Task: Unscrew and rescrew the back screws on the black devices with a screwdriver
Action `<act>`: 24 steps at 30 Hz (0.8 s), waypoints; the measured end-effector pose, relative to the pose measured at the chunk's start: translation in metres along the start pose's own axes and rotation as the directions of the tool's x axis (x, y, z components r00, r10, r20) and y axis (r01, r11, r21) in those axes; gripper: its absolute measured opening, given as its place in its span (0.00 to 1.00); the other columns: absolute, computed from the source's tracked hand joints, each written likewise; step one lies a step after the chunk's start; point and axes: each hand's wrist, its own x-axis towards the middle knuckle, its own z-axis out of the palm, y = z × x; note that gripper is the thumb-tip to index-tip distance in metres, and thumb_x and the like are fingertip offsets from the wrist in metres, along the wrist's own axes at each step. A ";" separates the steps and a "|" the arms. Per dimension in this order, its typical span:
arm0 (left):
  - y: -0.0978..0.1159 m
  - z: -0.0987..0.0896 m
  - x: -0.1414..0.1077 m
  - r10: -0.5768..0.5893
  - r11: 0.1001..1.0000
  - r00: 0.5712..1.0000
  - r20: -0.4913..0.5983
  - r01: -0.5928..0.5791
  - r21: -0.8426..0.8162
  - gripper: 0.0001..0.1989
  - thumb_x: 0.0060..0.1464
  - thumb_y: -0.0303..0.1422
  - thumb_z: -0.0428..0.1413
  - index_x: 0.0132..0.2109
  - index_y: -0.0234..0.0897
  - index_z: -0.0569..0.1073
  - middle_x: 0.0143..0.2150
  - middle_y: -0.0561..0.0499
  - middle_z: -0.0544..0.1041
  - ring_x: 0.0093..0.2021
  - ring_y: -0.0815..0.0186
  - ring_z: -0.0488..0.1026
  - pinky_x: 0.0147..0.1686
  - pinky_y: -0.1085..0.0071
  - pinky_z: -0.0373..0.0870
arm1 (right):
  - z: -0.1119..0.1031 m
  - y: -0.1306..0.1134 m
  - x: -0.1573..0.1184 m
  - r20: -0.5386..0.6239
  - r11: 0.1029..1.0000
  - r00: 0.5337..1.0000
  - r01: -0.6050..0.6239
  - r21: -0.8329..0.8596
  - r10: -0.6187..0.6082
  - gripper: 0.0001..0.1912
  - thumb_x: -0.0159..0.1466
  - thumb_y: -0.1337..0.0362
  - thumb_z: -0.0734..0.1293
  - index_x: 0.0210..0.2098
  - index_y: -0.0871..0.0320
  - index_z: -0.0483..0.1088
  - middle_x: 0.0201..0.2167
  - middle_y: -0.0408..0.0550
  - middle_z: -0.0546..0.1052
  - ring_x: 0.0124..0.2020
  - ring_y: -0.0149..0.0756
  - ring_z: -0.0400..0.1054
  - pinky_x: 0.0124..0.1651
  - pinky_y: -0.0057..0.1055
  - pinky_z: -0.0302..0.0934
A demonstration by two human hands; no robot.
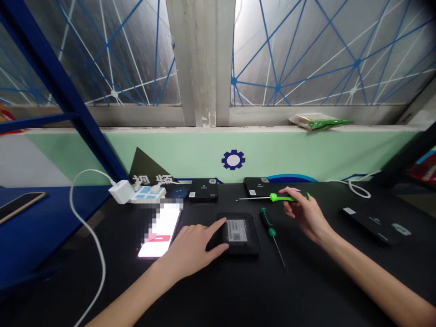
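Observation:
A black device (252,234) with a labelled silver plate (237,230) lies flat on the black table. My left hand (197,247) rests at its left side, thumb and index finger apart and touching it, the other fingers lying on the table side. Above the table, to the right, my right hand (303,211) is closed on a bright green and black screwdriver (284,197), whose shaft points left, with a tiny dark thing at its tip. Between the device and my right hand lies a dark green screwdriver (268,222), its shaft toward the front.
Two black boxes (203,190) (257,186) stand by the wall. A lit phone (161,231) lies left, near a white power strip (146,194) and charger cable (98,240). A black cover (376,225) lies right. Another phone (20,205) sits far left.

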 end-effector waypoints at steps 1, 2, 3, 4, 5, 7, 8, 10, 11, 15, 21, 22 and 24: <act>0.000 0.000 0.000 -0.003 1.000 1.000 -0.007 0.003 0.002 0.32 0.65 0.54 0.45 0.70 0.47 0.58 0.30 0.51 0.72 0.31 0.58 0.73 0.34 0.65 0.68 | 0.000 -0.001 -0.001 0.002 1.000 1.000 -0.003 0.015 0.003 0.15 0.57 0.52 0.74 0.34 0.59 0.76 0.18 0.40 0.66 0.18 0.28 0.56 0.20 0.27 0.47; -0.001 0.001 0.000 -0.007 1.000 1.000 -0.011 0.007 0.006 0.32 0.65 0.54 0.44 0.70 0.46 0.58 0.29 0.51 0.72 0.31 0.58 0.73 0.33 0.65 0.68 | 0.000 -0.002 -0.001 0.008 1.000 1.000 -0.008 0.028 0.008 0.15 0.57 0.52 0.74 0.33 0.59 0.76 0.17 0.40 0.65 0.18 0.29 0.55 0.20 0.27 0.47; -0.001 0.001 0.001 -0.012 1.000 1.000 -0.013 0.012 0.012 0.32 0.65 0.54 0.44 0.70 0.46 0.58 0.29 0.51 0.72 0.30 0.58 0.72 0.32 0.66 0.68 | 0.000 -0.002 -0.002 0.018 0.999 1.000 -0.012 0.040 0.012 0.15 0.57 0.52 0.74 0.32 0.58 0.76 0.17 0.40 0.64 0.18 0.28 0.55 0.20 0.27 0.47; -0.001 0.001 0.001 -0.015 1.000 1.000 -0.014 0.015 0.018 0.32 0.66 0.54 0.43 0.70 0.46 0.58 0.30 0.51 0.72 0.30 0.59 0.72 0.32 0.67 0.67 | 0.000 -0.003 -0.002 0.029 0.999 0.999 -0.014 0.048 0.013 0.15 0.58 0.52 0.74 0.31 0.58 0.75 0.17 0.39 0.64 0.18 0.28 0.55 0.20 0.27 0.47; -0.001 0.001 0.002 -0.016 1.000 1.000 -0.015 0.016 0.026 0.32 0.66 0.54 0.43 0.70 0.45 0.57 0.29 0.51 0.72 0.29 0.59 0.72 0.31 0.67 0.67 | 0.001 -0.003 -0.003 0.043 0.998 0.999 -0.015 0.053 0.013 0.15 0.58 0.52 0.73 0.30 0.58 0.75 0.16 0.39 0.63 0.18 0.28 0.54 0.20 0.27 0.46; -0.002 0.001 0.002 -0.012 0.999 1.000 -0.011 0.012 0.041 0.32 0.66 0.54 0.43 0.70 0.44 0.57 0.29 0.51 0.72 0.29 0.59 0.72 0.29 0.68 0.66 | 0.002 -0.004 -0.004 0.066 0.998 0.998 -0.017 0.056 0.013 0.15 0.58 0.52 0.73 0.28 0.58 0.74 0.15 0.39 0.62 0.18 0.28 0.53 0.20 0.28 0.46; -0.002 0.001 0.003 -0.009 0.999 1.000 -0.007 0.009 0.047 0.32 0.66 0.53 0.43 0.70 0.44 0.57 0.29 0.51 0.72 0.29 0.59 0.72 0.29 0.68 0.66 | 0.002 -0.004 -0.004 0.073 0.998 0.997 -0.020 0.055 0.016 0.15 0.59 0.52 0.73 0.27 0.58 0.73 0.14 0.38 0.61 0.17 0.28 0.53 0.20 0.28 0.46; -0.003 0.002 0.003 -0.002 0.999 1.000 -0.004 0.002 0.054 0.31 0.67 0.53 0.42 0.70 0.44 0.56 0.30 0.51 0.73 0.29 0.58 0.73 0.29 0.68 0.66 | 0.004 -0.005 -0.006 0.081 0.998 0.996 -0.037 0.049 0.033 0.16 0.59 0.52 0.72 0.26 0.58 0.73 0.13 0.38 0.60 0.17 0.28 0.51 0.20 0.28 0.46; -0.003 0.002 0.003 0.002 0.998 1.000 -0.007 -0.001 0.055 0.31 0.67 0.53 0.42 0.70 0.44 0.56 0.30 0.51 0.73 0.30 0.58 0.73 0.29 0.68 0.66 | 0.004 -0.004 -0.006 0.083 0.998 0.996 -0.048 0.043 0.045 0.16 0.59 0.51 0.72 0.26 0.58 0.73 0.13 0.37 0.59 0.17 0.28 0.51 0.20 0.28 0.45; -0.002 0.002 0.003 0.026 0.998 1.000 -0.017 -0.024 0.064 0.31 0.67 0.52 0.42 0.70 0.43 0.57 0.29 0.52 0.72 0.30 0.59 0.73 0.30 0.68 0.66 | 0.007 -0.003 -0.007 0.081 0.996 0.993 -0.091 0.020 0.089 0.18 0.59 0.50 0.72 0.25 0.58 0.71 0.10 0.35 0.56 0.15 0.26 0.48 0.20 0.27 0.43; 0.000 0.002 0.003 0.058 0.996 0.998 0.000 -0.058 0.067 0.28 0.69 0.49 0.42 0.69 0.42 0.57 0.28 0.52 0.72 0.30 0.58 0.73 0.31 0.66 0.67 | 0.008 0.000 -0.008 0.072 0.993 0.990 -0.119 -0.004 0.119 0.19 0.58 0.49 0.73 0.25 0.59 0.71 0.10 0.35 0.57 0.15 0.26 0.48 0.20 0.27 0.42; 0.000 0.002 0.004 0.061 0.996 0.998 0.003 -0.061 0.072 0.28 0.69 0.48 0.42 0.69 0.42 0.58 0.28 0.52 0.72 0.30 0.58 0.73 0.31 0.66 0.67 | 0.008 0.000 -0.008 0.072 0.993 0.990 -0.122 -0.007 0.122 0.19 0.58 0.49 0.73 0.25 0.59 0.71 0.10 0.35 0.57 0.15 0.26 0.48 0.20 0.26 0.42; 0.000 0.002 0.004 0.070 0.995 0.998 0.005 -0.070 0.073 0.27 0.69 0.47 0.43 0.69 0.42 0.59 0.27 0.53 0.72 0.30 0.58 0.73 0.31 0.65 0.67 | 0.008 0.000 -0.008 0.072 0.992 0.990 -0.122 -0.008 0.122 0.19 0.59 0.50 0.72 0.25 0.59 0.72 0.10 0.35 0.57 0.15 0.25 0.48 0.20 0.26 0.42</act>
